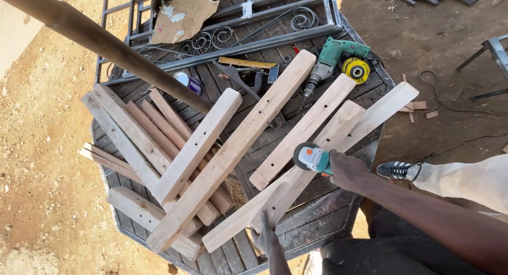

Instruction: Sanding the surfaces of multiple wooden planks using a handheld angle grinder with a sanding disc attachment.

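Note:
My right hand (347, 172) grips a green angle grinder (312, 157) with a grey sanding disc, held over a pale wooden plank (338, 128) that lies diagonally on the workbench (312, 219). My left hand (267, 237) presses down on the near end of that plank at the bench's front edge. Beside it lie longer planks with drilled holes (241, 143), all slanting the same way.
A green electric drill (330, 58) and a yellow tape measure (355, 69) lie at the bench's back right. Stacked wood strips (143, 143) fill the left. A wooden pole (106, 45) crosses the top left. Another person's leg and striped shoe (397, 170) stand at right. Iron scrollwork (211, 39) lies behind.

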